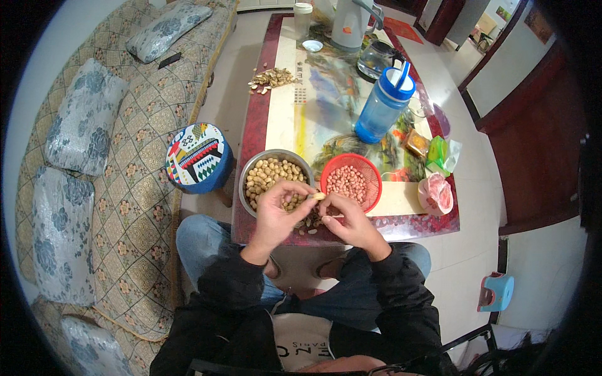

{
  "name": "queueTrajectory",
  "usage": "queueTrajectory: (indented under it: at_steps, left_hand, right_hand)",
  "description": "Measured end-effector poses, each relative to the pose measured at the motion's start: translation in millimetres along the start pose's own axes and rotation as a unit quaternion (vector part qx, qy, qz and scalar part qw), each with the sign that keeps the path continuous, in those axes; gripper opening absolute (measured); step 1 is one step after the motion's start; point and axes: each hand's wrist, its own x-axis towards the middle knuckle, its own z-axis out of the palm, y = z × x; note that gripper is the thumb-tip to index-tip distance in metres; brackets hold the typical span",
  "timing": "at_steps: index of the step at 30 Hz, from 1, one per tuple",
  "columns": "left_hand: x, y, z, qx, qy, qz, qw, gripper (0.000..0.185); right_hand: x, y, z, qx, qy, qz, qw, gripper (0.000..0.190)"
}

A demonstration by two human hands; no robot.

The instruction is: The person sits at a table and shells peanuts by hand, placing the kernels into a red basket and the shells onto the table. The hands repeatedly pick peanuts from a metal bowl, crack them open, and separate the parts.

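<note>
A peanut shell (pixel 318 196) is pinched between the thumb and fingers of my left hand (pixel 281 211), above the table's near edge. Close by on its right is my right hand (pixel 348 218), thumb and forefinger nearly together; whether a small piece lies between them is unclear. Unshelled peanuts (pixel 270 175) fill a steel bowl (pixel 242 188) behind my left hand. To its right, pink shelled peanuts (pixel 345 182) lie in a red plastic basket (pixel 379 181). Loose shell bits (pixel 308 225) lie on the table below and between my hands.
On the table (pixel 282 127) stand a blue water bottle (pixel 382 105), a glass pot (pixel 374 61), a grey thermos jug (pixel 350 26) and a pomelo piece (pixel 435 193). A shell pile (pixel 273 79) lies at the far left. A round stool (pixel 200 157) and a sofa (pixel 136 202) are left.
</note>
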Motion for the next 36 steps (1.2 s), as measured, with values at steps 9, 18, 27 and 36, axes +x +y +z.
queueTrajectory:
  at_steps: [9,18,27,36]
  left_hand:
    - [-12,-19,48,0.012,-0.006,0.002,1.000,0.027]
    - [-16,-27,61,-0.115,-0.056,-0.136,0.982,0.031]
    - [-9,-19,42,-0.163,-0.148,-0.292,0.931,0.016]
    - [11,6,53,0.214,-0.147,-0.038,0.965,0.036]
  right_hand:
    - [-13,18,2,0.086,0.090,0.019,0.992,0.022]
    - [-9,10,-10,-0.015,0.090,0.017,0.996,0.022]
    - [-3,4,-17,-0.106,0.073,-0.019,0.991,0.018]
    - [1,-6,-28,-0.225,0.026,-0.032,0.974,0.021]
